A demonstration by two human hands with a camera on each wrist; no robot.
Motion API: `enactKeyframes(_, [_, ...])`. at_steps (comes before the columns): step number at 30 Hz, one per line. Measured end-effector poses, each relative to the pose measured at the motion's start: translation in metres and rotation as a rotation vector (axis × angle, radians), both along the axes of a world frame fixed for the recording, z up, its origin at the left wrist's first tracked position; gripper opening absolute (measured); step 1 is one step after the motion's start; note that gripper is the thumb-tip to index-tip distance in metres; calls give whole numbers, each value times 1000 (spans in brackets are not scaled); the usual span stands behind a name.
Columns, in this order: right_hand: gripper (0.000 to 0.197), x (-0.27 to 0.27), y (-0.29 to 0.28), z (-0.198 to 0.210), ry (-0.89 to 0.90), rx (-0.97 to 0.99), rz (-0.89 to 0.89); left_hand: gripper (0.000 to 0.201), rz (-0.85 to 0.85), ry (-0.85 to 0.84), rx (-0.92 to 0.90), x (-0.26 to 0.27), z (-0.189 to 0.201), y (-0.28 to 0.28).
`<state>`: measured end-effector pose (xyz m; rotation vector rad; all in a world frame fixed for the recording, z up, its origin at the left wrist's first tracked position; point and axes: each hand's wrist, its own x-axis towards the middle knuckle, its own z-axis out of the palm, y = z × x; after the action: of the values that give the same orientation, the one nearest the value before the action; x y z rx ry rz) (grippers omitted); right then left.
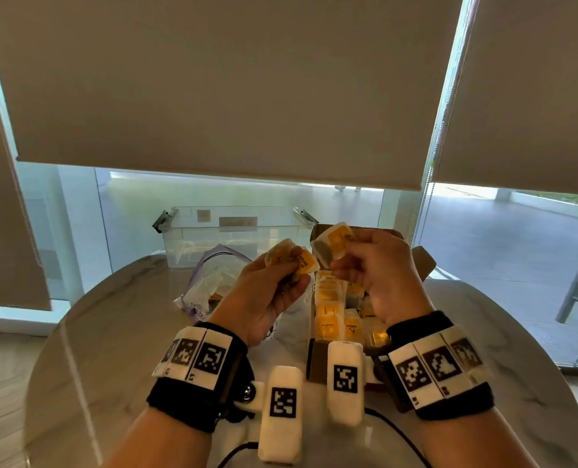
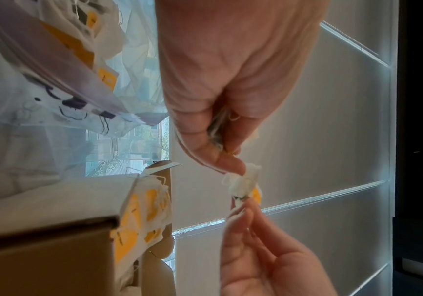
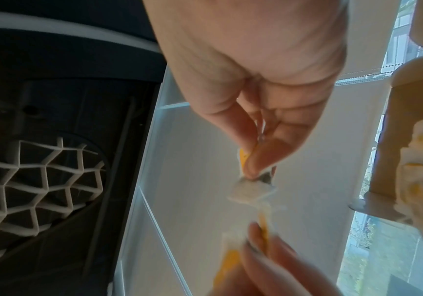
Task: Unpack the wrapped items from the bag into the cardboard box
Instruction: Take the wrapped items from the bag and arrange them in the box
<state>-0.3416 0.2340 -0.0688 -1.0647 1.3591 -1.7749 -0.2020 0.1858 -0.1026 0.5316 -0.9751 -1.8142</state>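
Note:
Both hands are raised above the table, close together. My left hand (image 1: 292, 275) grips a wrapped item (image 1: 289, 258), a white wrap with a yellow label. My right hand (image 1: 343, 263) pinches a second wrapped item (image 1: 331, 246) just above the cardboard box (image 1: 422, 265), which holds several such packets (image 1: 329, 312). The two held items almost touch; I cannot tell whether they are joined. The clear bag (image 1: 209, 282) with a purple zip lies left of the box. The left wrist view shows the left hand (image 2: 230, 160), the right hand's item (image 2: 245, 184), the bag (image 2: 53, 70) and the box (image 2: 53, 250). In the right wrist view the right hand (image 3: 253, 170) pinches its item (image 3: 250, 190).
A clear plastic tub (image 1: 186, 238) with grey clips stands at the back of the round marble table (image 1: 111, 332). Roller blinds hang over glass walls behind. A black cable (image 1: 399, 430) runs across the table near my wrists.

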Motion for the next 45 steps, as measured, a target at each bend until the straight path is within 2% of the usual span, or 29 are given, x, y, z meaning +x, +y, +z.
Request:
enactKeyframes(3, [9, -9, 11, 10, -184, -71, 37, 18, 6, -94, -29, 2, 0, -1])
enactKeyframes(5, [9, -18, 18, 15, -167, -87, 35, 15, -14, -172, -62, 3, -1, 0])
enactKeyframes(7, [9, -28, 20, 20, -19, -19, 10, 10, -57, -255, -103, 5, -3, -1])
enactKeyframes(10, [14, -40, 11, 27, 291, 226, -18, 40, -120, -473, -214, 4, -2, 2])
enactKeyframes(11, [18, -42, 5, 29, 374, 331, -6, 42, -119, -556, -242, 3, -2, 3])
enactKeyframes(13, [25, -46, -9, 31, 513, 547, 24, 32, -97, -675, -292, 1, -3, 4])
enactKeyframes(16, [27, -49, -28, 29, 740, 819, 53, 22, -20, -911, -483, -2, -9, -1])
enactKeyframes(20, [27, -47, -41, 24, 789, 988, 98, 15, 31, -1037, -571, -2, -8, -2])
enactKeyframes(27, [36, -39, -55, 14, 634, 1053, 126, 29, -54, -1102, -521, -2, -12, 1])
enactKeyframes(31, [31, -39, -60, 14, 634, 1007, 97, 41, -96, -1163, -554, 0, -14, 0])
enactKeyframes(38, [32, -39, -60, 13, 722, 1012, 92, 34, -97, -1188, -621, 1, -16, -2])
enactKeyframes(41, [33, -40, -59, 15, 750, 1035, 132, 28, -63, -1119, -610, 1, -14, -2])
enactKeyframes(45, [29, -41, -52, 25, 744, 1011, 143, 12, 64, -925, -557, 2, -9, -2])
